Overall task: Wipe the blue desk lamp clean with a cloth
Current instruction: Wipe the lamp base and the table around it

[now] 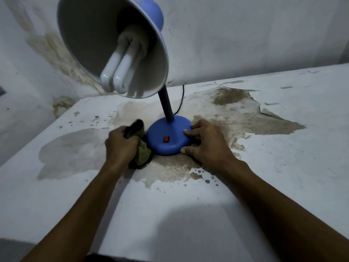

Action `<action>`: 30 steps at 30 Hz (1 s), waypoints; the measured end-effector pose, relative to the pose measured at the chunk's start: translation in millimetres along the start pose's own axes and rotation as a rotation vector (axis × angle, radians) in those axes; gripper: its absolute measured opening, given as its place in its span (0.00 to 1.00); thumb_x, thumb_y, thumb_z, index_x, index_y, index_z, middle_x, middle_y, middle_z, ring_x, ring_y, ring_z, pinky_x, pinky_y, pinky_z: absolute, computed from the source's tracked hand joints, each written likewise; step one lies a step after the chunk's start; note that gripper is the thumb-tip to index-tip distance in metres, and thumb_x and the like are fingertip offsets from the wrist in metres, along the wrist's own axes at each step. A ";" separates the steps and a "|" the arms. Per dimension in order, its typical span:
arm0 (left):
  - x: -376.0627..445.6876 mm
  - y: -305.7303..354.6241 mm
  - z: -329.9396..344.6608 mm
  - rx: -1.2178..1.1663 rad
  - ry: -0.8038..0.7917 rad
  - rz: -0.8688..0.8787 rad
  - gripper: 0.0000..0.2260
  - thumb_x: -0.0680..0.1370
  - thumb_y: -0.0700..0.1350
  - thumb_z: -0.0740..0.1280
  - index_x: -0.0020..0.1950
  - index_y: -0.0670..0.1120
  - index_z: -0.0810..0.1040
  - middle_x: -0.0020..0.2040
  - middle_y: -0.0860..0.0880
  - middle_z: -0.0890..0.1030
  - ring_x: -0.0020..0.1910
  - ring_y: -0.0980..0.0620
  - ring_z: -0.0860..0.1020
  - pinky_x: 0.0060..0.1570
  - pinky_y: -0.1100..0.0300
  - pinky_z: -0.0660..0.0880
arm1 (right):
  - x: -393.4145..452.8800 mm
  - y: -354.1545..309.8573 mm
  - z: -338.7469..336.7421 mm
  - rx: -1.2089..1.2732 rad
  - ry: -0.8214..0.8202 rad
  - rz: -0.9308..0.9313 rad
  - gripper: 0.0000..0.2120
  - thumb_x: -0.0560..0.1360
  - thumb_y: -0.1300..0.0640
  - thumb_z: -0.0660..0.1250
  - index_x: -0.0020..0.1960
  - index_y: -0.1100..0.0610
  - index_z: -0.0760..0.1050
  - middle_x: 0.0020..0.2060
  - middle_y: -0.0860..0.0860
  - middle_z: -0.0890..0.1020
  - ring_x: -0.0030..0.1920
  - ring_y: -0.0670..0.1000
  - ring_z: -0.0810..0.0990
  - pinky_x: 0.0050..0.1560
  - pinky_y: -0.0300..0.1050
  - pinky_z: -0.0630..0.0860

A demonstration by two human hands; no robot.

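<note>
I see the blue desk lamp (168, 138) standing near the middle of a white counter (283, 148) with peeling, stained paint, its round base flat on the surface and its black neck (166, 104) rising to a shade (113, 46) tipped toward me, showing a white folded-tube bulb (120, 67). A red rocker switch (166, 139) sits on top of the base. My left hand (120, 146) grips a bunched dark and olive cloth (142, 150), fingers curled tight round it, the cloth just beside the base's left edge; I cannot tell whether it touches. My right hand (205, 142) rests against the base's right side, fingers (190, 131) spread slightly and laid on its rim, thumb at the lower edge. A black cord (181, 103) trails behind the base toward the stained wall (245, 35).
</note>
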State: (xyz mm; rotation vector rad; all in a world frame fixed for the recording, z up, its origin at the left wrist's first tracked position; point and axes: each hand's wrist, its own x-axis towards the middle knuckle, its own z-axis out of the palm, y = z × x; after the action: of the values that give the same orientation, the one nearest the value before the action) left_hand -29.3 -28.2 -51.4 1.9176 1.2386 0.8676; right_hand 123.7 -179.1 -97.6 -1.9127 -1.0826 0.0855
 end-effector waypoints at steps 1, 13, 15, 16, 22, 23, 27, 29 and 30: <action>-5.1 -0.9 6.8 0.050 -0.018 0.016 0.09 0.73 0.36 0.68 0.52 0.44 0.81 0.43 0.44 0.83 0.44 0.43 0.82 0.44 0.56 0.79 | -0.6 -0.4 0.2 0.001 0.002 0.002 0.31 0.64 0.53 0.82 0.64 0.59 0.79 0.61 0.52 0.78 0.60 0.52 0.79 0.61 0.52 0.78; -105.8 24.3 33.8 0.057 -0.134 0.275 0.12 0.70 0.38 0.71 0.51 0.49 0.78 0.39 0.55 0.79 0.34 0.62 0.78 0.30 0.78 0.69 | 3.3 3.0 6.6 -0.020 0.064 0.020 0.12 0.69 0.57 0.76 0.52 0.57 0.84 0.54 0.54 0.82 0.55 0.55 0.81 0.59 0.57 0.78; -114.7 35.4 49.6 -0.030 -0.218 0.304 0.12 0.71 0.36 0.70 0.50 0.49 0.76 0.36 0.58 0.77 0.36 0.68 0.78 0.30 0.77 0.69 | 1.2 4.8 -0.1 -0.084 0.099 -0.025 0.06 0.72 0.64 0.70 0.45 0.58 0.84 0.52 0.58 0.83 0.56 0.60 0.80 0.60 0.63 0.75; -114.2 38.4 55.2 -0.059 -0.240 0.307 0.11 0.71 0.36 0.69 0.51 0.47 0.77 0.36 0.57 0.78 0.37 0.67 0.78 0.31 0.76 0.70 | 2.2 8.0 -0.8 -0.029 0.062 -0.060 0.10 0.73 0.69 0.67 0.48 0.60 0.85 0.54 0.61 0.82 0.57 0.63 0.79 0.61 0.63 0.73; -100.4 29.6 53.6 -0.297 -0.175 0.215 0.10 0.72 0.35 0.70 0.46 0.50 0.80 0.37 0.53 0.83 0.34 0.57 0.82 0.32 0.64 0.78 | 4.2 -0.2 -25.1 0.069 -0.032 -0.055 0.15 0.70 0.69 0.67 0.54 0.60 0.85 0.53 0.57 0.85 0.55 0.52 0.83 0.57 0.39 0.77; -98.4 29.5 51.2 -0.325 -0.135 0.184 0.10 0.73 0.36 0.71 0.46 0.51 0.81 0.38 0.52 0.84 0.35 0.56 0.83 0.34 0.59 0.81 | 6.0 -4.9 -29.0 0.049 0.042 -0.031 0.16 0.69 0.69 0.67 0.53 0.60 0.85 0.51 0.56 0.86 0.51 0.52 0.84 0.55 0.41 0.79; -85.4 46.0 47.2 -0.519 -0.216 0.015 0.06 0.76 0.46 0.70 0.53 0.53 0.81 0.46 0.53 0.86 0.46 0.56 0.84 0.47 0.53 0.82 | 4.9 -31.6 -44.4 0.232 0.164 0.132 0.18 0.68 0.37 0.70 0.47 0.50 0.85 0.40 0.47 0.86 0.40 0.44 0.84 0.42 0.43 0.82; -82.6 61.1 45.7 -0.899 -0.577 -0.165 0.14 0.80 0.49 0.61 0.62 0.46 0.79 0.52 0.43 0.85 0.51 0.50 0.84 0.51 0.49 0.81 | 0.9 -40.9 -43.5 0.396 -0.004 0.249 0.32 0.62 0.24 0.67 0.51 0.49 0.82 0.44 0.48 0.86 0.44 0.45 0.85 0.44 0.44 0.82; -80.5 66.1 43.2 -1.031 -0.707 -0.222 0.19 0.81 0.50 0.57 0.67 0.43 0.76 0.53 0.36 0.83 0.51 0.48 0.84 0.51 0.49 0.81 | -1.1 -41.9 -43.7 0.470 -0.039 0.286 0.34 0.60 0.25 0.69 0.52 0.50 0.82 0.45 0.49 0.86 0.45 0.47 0.86 0.46 0.46 0.82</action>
State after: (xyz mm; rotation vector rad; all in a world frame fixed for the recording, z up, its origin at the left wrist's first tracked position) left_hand 11.5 -131.8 -33.7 1.0422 0.3961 0.4658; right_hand 115.6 -200.7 -41.6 -1.6245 -0.7250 0.4955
